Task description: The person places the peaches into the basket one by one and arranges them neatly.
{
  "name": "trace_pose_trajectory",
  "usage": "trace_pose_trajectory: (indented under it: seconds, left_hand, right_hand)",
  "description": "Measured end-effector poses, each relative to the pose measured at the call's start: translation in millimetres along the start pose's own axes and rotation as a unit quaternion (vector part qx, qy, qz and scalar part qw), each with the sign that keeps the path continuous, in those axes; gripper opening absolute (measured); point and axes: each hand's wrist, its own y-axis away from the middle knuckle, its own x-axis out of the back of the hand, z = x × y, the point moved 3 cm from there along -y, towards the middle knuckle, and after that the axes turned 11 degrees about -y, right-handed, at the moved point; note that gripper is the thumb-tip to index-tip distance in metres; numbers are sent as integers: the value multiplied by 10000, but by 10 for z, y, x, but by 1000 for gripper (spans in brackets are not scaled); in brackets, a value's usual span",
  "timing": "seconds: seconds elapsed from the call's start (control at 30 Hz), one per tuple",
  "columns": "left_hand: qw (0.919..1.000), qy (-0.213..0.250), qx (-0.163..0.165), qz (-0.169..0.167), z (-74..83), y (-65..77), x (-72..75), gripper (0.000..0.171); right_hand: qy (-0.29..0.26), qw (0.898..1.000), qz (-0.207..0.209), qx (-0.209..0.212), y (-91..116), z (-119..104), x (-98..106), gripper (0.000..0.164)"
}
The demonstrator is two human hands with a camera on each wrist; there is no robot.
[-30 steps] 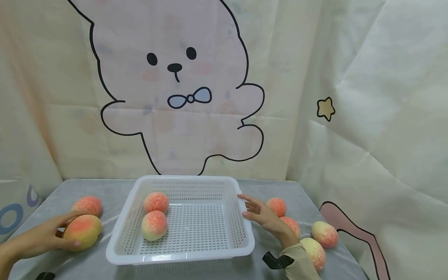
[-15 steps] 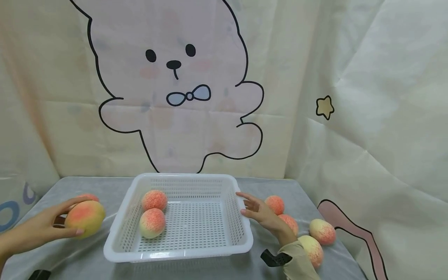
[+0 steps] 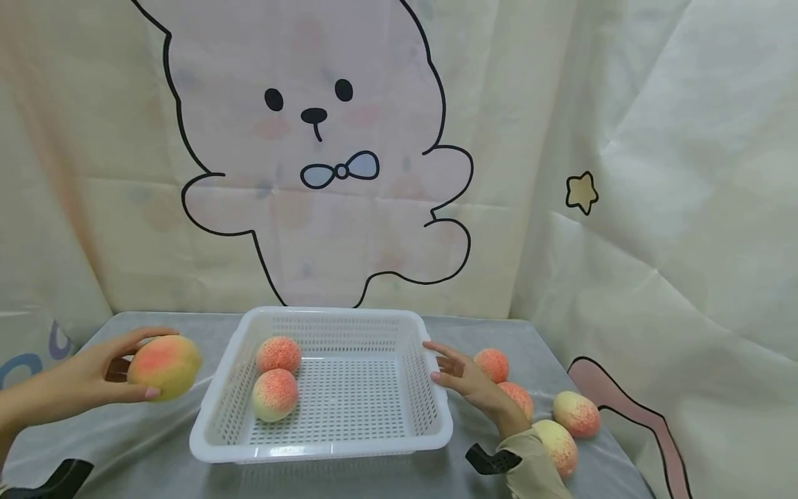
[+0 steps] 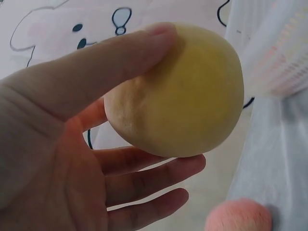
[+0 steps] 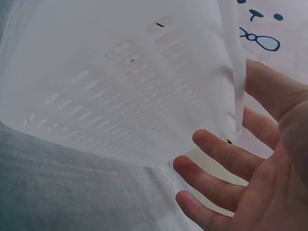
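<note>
My left hand (image 3: 102,371) holds a yellow peach with a red blush (image 3: 165,367) above the grey cloth, to the left of the basket. In the left wrist view the thumb lies across the peach's near side, with fingers behind and below it. A white plastic basket (image 3: 349,454) stands in the middle of the table. Inside, on its left side, sit a red peach (image 3: 278,354) and a pale peach with a red top (image 3: 275,395). My right hand (image 3: 470,388) touches the basket's right rim with thumb and fingertips, its fingers loosely spread.
Right of the basket lie several peaches, among them a red one (image 3: 492,365) and a pale one (image 3: 576,414). Another pink peach (image 4: 240,216) lies on the left, hidden in the head view. A cartoon-printed curtain (image 3: 349,229) stands behind the grey-covered table (image 3: 312,482).
My left hand has lifted the yellow peach off the cloth and moved it up and slightly right. The right hand stays at the basket's rim, and the basket has not moved.
</note>
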Motion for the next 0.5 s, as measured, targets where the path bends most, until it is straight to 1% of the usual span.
trace_pose_trajectory:
  seconds: [0.07, 0.17, 0.3, 0.4, 0.43, 0.5]
  left_hand:
    - [9999, 68, -47, -66, 75, -72, 27, 79]
    - [9998, 109, -7, -171, 211, -198, 55, 75]
    - [9995, -54, 96, -284, 413, -362, 70, 72]
    - [9991, -78, -16, -406, 562, -492, 54, 72]
    - [9989, -66, -100, -448, 606, -529, 46, 71]
    - [9981, 62, -250, -568, 687, -604, 25, 71]
  right_hand:
    - [28, 10000, 7, -9, -9, 12, 2, 66]
    - [21, 9999, 61, -83, -17, 14, -2, 66]
    - [12, 9999, 75, -86, -17, 3, -8, 66]
    - [9, 10000, 57, -63, -6, -9, -13, 66]
    - [6, 10000, 46, -61, -5, -12, -15, 66]
    - [-6, 9999, 61, -97, -4, -8, -15, 66]
